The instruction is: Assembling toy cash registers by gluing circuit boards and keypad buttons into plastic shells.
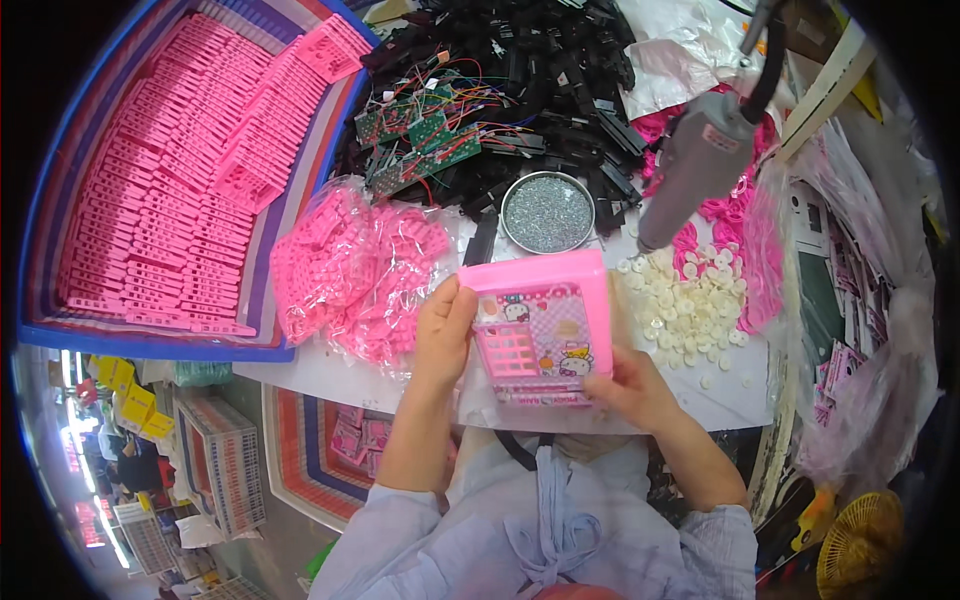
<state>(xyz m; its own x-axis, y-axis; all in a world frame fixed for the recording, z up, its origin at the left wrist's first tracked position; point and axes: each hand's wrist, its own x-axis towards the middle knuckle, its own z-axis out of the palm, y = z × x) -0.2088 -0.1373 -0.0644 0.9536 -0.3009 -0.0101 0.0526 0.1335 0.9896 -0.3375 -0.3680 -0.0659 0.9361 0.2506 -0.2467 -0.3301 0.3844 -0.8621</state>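
Both of my hands hold up a pink plastic toy case [538,330] over the near edge of the table. Its face carries a printed picture panel with cartoon characters and a grid of small square openings. My left hand [444,325] is closed on its left side, thumb near the upper corner. My right hand [632,388] pinches the lower right corner. Just beyond the case stands a round tin [504,212] full of small silvery screws. A grey electric screwdriver [700,150] hangs to the right of it, tip downward.
At left, a blue-rimmed basket [150,345] holds rows of pink plastic parts. Bagged pink pieces [355,270] lie beside it. Black plastic parts [490,50] and green wired circuit boards [440,140] are heaped at the back. Small white discs [690,305] lie at right, near pink cords [765,270].
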